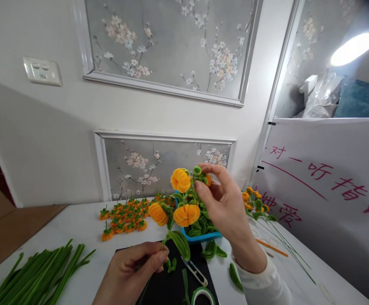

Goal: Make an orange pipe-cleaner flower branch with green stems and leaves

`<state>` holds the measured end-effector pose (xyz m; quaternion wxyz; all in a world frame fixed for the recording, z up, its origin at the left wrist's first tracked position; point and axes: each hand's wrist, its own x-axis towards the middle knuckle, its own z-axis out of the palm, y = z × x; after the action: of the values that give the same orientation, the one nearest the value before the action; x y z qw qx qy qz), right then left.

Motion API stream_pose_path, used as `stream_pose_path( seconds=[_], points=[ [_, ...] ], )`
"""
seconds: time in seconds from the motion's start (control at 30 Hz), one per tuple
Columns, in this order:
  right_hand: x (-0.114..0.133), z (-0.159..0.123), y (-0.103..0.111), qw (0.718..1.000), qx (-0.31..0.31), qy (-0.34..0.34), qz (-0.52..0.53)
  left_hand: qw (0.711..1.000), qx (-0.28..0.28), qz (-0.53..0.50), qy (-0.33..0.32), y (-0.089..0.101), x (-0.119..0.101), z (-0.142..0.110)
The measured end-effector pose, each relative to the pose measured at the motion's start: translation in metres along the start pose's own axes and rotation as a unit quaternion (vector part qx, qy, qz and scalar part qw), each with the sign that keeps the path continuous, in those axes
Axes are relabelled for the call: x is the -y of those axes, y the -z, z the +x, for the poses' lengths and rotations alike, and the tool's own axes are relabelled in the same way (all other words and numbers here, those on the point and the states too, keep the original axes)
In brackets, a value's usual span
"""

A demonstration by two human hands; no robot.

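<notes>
A fuzzy pipe-cleaner flower branch (187,215), with yellow-orange pumpkin-shaped heads and green leaves, stands upright in front of me. Low on its stem, just under a long green leaf (180,244), my left hand (136,269) is closed in a pinch. My right hand (220,199) is closed around the top of the branch, thumb and fingers at the green curls, and partly covers one orange head. Below lie a black mat (168,284), a white-handled cutting tool (195,271) and a roll of green tape (202,292).
Behind the branch, a blue basket (200,238) holds green leaves. Several small orange pumpkin shapes (123,218) sit at the back left. Green pipe cleaners (34,275) lie at front left. Finished-looking branches (257,201) and an orange stick (271,247) rest at right. A wall stands behind.
</notes>
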<state>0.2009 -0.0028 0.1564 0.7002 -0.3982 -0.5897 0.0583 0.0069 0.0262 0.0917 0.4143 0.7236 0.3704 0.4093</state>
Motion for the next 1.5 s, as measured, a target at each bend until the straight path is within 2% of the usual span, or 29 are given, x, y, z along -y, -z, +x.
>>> stream_pose_path(
  seconds=[0.4,0.7,0.9,1.13,1.33,1.5],
  points=[
    [0.005,-0.004,-0.003,0.996,-0.037,0.028,-0.079,0.998,-0.021,0.052,-0.021,-0.004,0.004,0.0],
    [0.007,-0.001,-0.005,0.991,-0.067,0.006,-0.117,0.994,-0.021,0.087,-0.057,-0.006,0.006,-0.001],
    [0.005,-0.002,-0.006,0.991,-0.055,-0.031,-0.114,0.984,-0.051,0.13,-0.11,-0.006,0.012,0.0],
    [0.004,0.001,-0.003,0.989,-0.054,-0.043,-0.128,0.978,-0.081,0.144,-0.127,-0.003,0.021,0.0],
    [0.007,0.004,-0.002,0.99,-0.055,-0.025,-0.13,0.982,-0.106,0.137,-0.074,-0.003,0.014,-0.004],
    [0.015,0.006,0.003,0.992,0.001,-0.014,-0.122,0.99,-0.105,0.091,-0.036,-0.001,0.009,-0.001]
  ],
)
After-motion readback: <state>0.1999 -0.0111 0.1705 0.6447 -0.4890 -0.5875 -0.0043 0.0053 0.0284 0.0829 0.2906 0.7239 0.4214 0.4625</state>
